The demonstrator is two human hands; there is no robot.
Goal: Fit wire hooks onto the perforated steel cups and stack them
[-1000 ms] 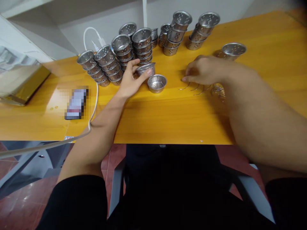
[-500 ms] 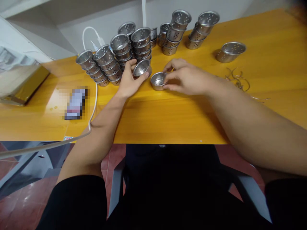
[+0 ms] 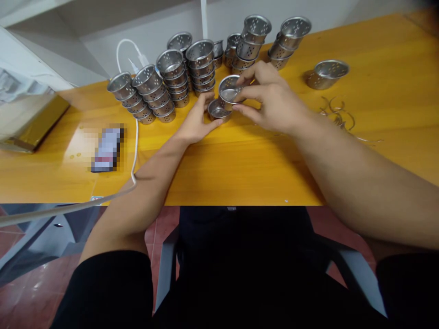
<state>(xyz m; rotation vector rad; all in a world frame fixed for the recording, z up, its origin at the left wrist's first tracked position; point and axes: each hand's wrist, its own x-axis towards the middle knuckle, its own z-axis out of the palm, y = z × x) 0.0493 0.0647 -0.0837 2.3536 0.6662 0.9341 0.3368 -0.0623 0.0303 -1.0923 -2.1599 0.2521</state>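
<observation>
My left hand (image 3: 199,119) curls round a small perforated metal cup (image 3: 218,112) low over the wooden table, thumb on its near side and fingers behind. Just above and to the right of it, my right hand (image 3: 265,96) grips a second perforated metal cup (image 3: 227,92) by its right side, fingers over the rim. This upper cup is slightly tilted and overlaps the lower one in view; whether they touch I cannot tell. Behind my hands stand stacks of similar cups (image 3: 200,55), several cups high.
A single cup (image 3: 327,75) lies tilted at the right, with thin curved strips (image 3: 338,114) in front of it. A blurred phone (image 3: 108,148) and a white cable (image 3: 136,146) lie on the left. A cardboard box (image 3: 34,119) stands at the far left, shelving (image 3: 240,13) behind.
My right hand has lifted its cup off the table, up and slightly left. My left hand has brought its cup right and down, beneath the other.
</observation>
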